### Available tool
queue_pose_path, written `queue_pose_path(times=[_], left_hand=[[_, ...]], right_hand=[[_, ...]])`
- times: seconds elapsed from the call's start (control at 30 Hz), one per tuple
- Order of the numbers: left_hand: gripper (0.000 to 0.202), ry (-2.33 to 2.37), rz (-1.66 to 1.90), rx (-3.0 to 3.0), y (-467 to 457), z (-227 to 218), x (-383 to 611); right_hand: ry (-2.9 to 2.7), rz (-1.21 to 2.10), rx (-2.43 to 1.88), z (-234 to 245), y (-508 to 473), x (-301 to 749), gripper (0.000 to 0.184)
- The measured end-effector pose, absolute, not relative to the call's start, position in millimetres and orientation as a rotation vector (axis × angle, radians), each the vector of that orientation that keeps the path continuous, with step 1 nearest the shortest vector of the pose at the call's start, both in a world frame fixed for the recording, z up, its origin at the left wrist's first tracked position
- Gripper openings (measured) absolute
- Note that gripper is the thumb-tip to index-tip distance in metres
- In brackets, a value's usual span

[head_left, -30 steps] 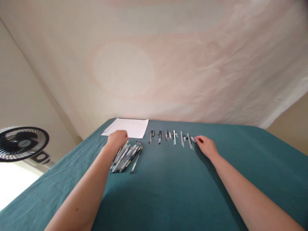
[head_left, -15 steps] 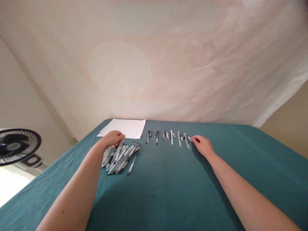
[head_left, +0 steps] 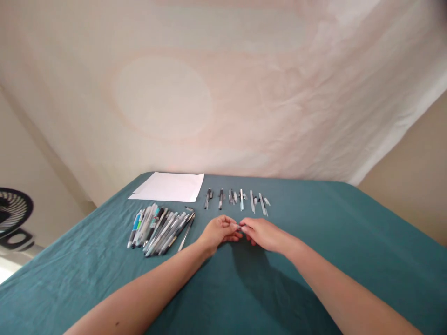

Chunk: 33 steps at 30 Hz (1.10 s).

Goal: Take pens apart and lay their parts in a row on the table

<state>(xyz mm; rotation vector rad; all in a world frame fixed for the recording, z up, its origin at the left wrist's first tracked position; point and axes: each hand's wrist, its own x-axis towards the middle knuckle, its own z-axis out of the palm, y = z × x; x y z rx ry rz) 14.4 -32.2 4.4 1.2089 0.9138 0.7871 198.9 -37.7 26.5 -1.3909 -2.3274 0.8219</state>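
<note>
My left hand (head_left: 218, 231) and my right hand (head_left: 262, 234) meet over the middle of the teal table (head_left: 314, 260), fingers pinched together on a thin pale pen (head_left: 239, 227) held between them. To the left lies a pile of several pens (head_left: 159, 225), fanned side by side. Beyond my hands a row of pens and small pen parts (head_left: 237, 198) is laid out in a line. A sheet of white paper (head_left: 167, 187) rests at the far left of the table.
A pale cloth backdrop (head_left: 226, 93) hangs behind the table's far edge. A black fan (head_left: 12, 216) stands at the left, off the table. The teal cloth stretches wide on the right and toward me.
My left hand left the pen pile and my right hand left the end of the row. Both came together at the middle, now pinching a pen. The view shifted right.
</note>
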Motion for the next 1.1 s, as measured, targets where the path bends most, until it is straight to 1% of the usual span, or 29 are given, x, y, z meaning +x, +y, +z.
queue_pose_path(times=[0.13,0.2,0.27,0.47,0.6,0.97,1.1], left_hand=[[0.016,1.042,0.705,1.973,-35.1,5.1,6.6],[0.017,1.061,0.687,2.275,-36.0,7.9,4.7],[0.02,1.088,0.648,2.418,-36.7,8.4,4.6],[0.026,1.077,0.516,2.59,-38.0,5.1,6.2],[0.027,1.089,0.467,2.652,-40.2,6.5,6.5],[0.024,1.032,0.47,2.594,-40.6,6.9,7.3],[0.024,1.024,0.495,2.564,-40.6,6.8,7.8]], right_hand=[[-2.383,0.461,-1.443,12.1,-63.9,189.0,0.022],[-2.38,0.388,-1.43,7.6,-69.3,189.6,0.019],[-2.388,0.315,-1.422,5.0,-71.6,189.8,0.019],[-2.44,0.103,-1.417,-0.4,-72.5,186.4,0.019],[-2.451,0.04,-1.41,-1.3,-73.9,186.6,0.022],[-2.424,0.102,-1.442,2.3,-77.8,190.8,0.031],[-2.413,0.155,-1.462,3.8,-78.2,190.8,0.031]])
